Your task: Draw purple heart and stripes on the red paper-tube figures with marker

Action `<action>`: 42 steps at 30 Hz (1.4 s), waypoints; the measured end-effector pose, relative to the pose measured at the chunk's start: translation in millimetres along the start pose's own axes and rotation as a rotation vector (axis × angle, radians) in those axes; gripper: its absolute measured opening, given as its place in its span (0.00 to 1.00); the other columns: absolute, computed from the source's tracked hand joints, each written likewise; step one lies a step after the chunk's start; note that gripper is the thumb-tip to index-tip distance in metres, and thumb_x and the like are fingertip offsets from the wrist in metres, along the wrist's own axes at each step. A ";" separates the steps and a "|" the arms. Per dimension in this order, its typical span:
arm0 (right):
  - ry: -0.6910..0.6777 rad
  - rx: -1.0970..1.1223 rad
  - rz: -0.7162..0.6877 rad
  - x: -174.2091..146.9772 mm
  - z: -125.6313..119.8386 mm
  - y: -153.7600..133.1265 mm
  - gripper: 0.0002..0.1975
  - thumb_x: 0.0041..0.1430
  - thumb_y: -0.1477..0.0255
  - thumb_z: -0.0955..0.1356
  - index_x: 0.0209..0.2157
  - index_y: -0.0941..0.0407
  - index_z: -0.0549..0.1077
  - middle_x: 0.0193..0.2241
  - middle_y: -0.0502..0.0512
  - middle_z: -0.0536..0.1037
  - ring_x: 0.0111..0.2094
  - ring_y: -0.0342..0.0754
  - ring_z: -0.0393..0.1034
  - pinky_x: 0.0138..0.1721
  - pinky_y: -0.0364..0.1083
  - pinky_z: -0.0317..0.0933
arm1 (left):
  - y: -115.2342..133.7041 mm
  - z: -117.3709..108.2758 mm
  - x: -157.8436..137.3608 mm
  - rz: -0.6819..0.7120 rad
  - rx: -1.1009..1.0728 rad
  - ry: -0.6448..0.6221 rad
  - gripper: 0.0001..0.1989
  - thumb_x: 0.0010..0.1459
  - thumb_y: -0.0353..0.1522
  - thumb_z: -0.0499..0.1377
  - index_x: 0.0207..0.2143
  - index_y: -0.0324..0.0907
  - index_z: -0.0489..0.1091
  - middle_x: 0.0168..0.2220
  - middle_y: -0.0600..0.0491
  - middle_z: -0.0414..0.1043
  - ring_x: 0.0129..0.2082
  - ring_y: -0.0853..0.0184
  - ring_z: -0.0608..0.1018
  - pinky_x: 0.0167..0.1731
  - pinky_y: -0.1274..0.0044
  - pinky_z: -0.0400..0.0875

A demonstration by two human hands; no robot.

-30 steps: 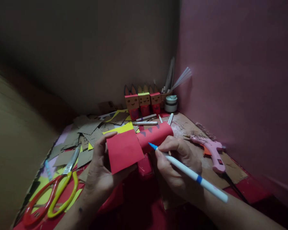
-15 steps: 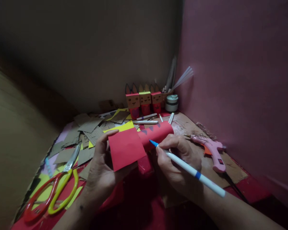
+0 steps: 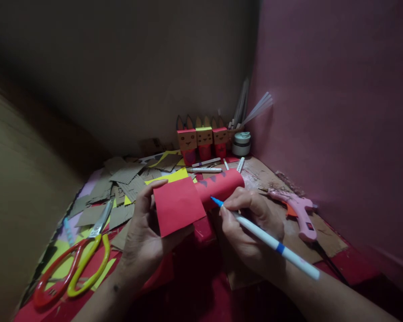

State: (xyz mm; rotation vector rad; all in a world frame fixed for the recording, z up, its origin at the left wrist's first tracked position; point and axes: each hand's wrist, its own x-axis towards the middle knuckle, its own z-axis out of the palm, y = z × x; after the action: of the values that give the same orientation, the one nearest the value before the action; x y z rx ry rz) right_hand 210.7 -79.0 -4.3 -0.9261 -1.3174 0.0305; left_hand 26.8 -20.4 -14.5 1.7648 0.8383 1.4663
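Head view: dark grey wall (image 3: 121, 80) behind, pink wall (image 3: 329, 116) at right, cluttered worktable (image 3: 357, 268) below. Red paper-faced box (image 3: 178, 206) with red tube (image 3: 226, 188) adjoining, held above the worktable. Left hand (image 3: 143, 239): clamped on the box, digits at left edge and underside. Right hand (image 3: 255, 226): fingertips together on a white felt-tip marker (image 3: 262, 236), blue tip at the tube wall; contact impossible to confirm. Beyond: three box-headed figures (image 3: 204, 138). To the left: scissors (image 3: 88, 268). To the right: pink glue gun (image 3: 304, 212). Handling, by judgement: probably light, fairly stiff, easily dented. Grip the box by its edges; avoid squeezing the tube or smearing the dark marks (image 3: 213, 178).
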 end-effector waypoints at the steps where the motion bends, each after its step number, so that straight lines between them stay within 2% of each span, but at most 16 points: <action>1: -0.008 0.004 0.003 -0.4 0.0 0.4 0.10 0.57 0.82 0.67 0.29 0.52 0.67 0.20 0.43 0.68 0.20 0.40 0.62 0.21 0.42 0.59 | 0.6 0.3 0.2 -0.005 0.005 -0.001 0.42 0.40 0.31 0.77 0.57 0.61 0.68 0.43 0.56 0.80 0.32 0.62 0.83 0.30 0.72 0.84; 7: -0.015 0.038 0.023 -3.0 1.2 1.0 0.11 0.57 0.82 0.67 0.30 0.51 0.66 0.21 0.44 0.66 0.20 0.42 0.60 0.21 0.44 0.57 | 6.1 1.4 0.5 -0.023 0.019 0.008 0.42 0.38 0.28 0.76 0.55 0.63 0.68 0.42 0.56 0.80 0.33 0.59 0.83 0.30 0.69 0.85; 14: -0.028 0.053 0.008 -3.6 1.8 -2.1 0.13 0.57 0.83 0.67 0.31 0.49 0.65 0.22 0.46 0.68 0.21 0.45 0.63 0.23 0.47 0.60 | 9.3 1.6 -0.5 -0.047 0.004 0.008 0.41 0.39 0.27 0.74 0.55 0.62 0.68 0.43 0.58 0.80 0.35 0.61 0.84 0.32 0.72 0.85; 18: -0.028 0.077 0.004 -5.3 2.3 -1.5 0.13 0.56 0.84 0.67 0.31 0.50 0.65 0.22 0.47 0.69 0.21 0.45 0.63 0.24 0.47 0.60 | 6.1 1.8 -0.5 -0.023 -0.009 0.008 0.42 0.39 0.28 0.76 0.56 0.58 0.68 0.44 0.57 0.80 0.34 0.62 0.84 0.32 0.74 0.84; 24: -0.028 0.085 0.016 -7.9 6.0 -1.5 0.14 0.56 0.84 0.67 0.31 0.49 0.64 0.22 0.46 0.67 0.22 0.45 0.62 0.25 0.48 0.60 | 4.5 1.9 1.0 -0.023 -0.022 0.001 0.42 0.38 0.27 0.77 0.56 0.59 0.69 0.44 0.58 0.80 0.35 0.64 0.84 0.32 0.75 0.83; 30: -0.025 0.086 -0.017 -8.2 6.0 -3.0 0.13 0.56 0.84 0.67 0.30 0.50 0.65 0.22 0.45 0.69 0.22 0.44 0.64 0.25 0.46 0.60 | 5.0 1.4 1.0 -0.018 -0.004 -0.007 0.42 0.39 0.30 0.78 0.57 0.58 0.68 0.43 0.58 0.79 0.33 0.66 0.83 0.32 0.76 0.82; 35: -0.026 0.146 0.064 -1.6 -1.2 -2.3 0.10 0.57 0.82 0.67 0.30 0.52 0.67 0.22 0.44 0.69 0.21 0.41 0.65 0.21 0.42 0.60 | 6.0 0.9 -1.0 -0.004 0.047 -0.017 0.41 0.40 0.31 0.77 0.57 0.58 0.68 0.42 0.56 0.80 0.32 0.63 0.83 0.30 0.74 0.83; 38: 0.014 0.116 0.100 1.1 -3.2 -2.0 0.09 0.57 0.81 0.67 0.30 0.52 0.68 0.22 0.45 0.73 0.23 0.43 0.71 0.23 0.43 0.63 | 4.0 1.6 -1.8 -0.008 0.056 -0.013 0.42 0.40 0.31 0.76 0.57 0.60 0.67 0.43 0.56 0.80 0.32 0.61 0.83 0.29 0.72 0.84; 42: 0.014 0.073 0.103 0.7 -2.9 -1.2 0.08 0.57 0.80 0.68 0.30 0.52 0.69 0.22 0.46 0.75 0.22 0.42 0.70 0.22 0.42 0.63 | 1.2 1.7 -1.9 -0.020 0.049 -0.002 0.42 0.39 0.31 0.77 0.57 0.60 0.67 0.43 0.57 0.80 0.32 0.62 0.84 0.30 0.72 0.84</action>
State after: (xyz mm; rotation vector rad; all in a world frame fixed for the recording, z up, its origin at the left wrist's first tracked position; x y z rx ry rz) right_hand 212.7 -81.0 -2.9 -0.9290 -1.2473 0.1509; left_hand 28.3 -22.9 -14.8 1.7888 0.8950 1.4419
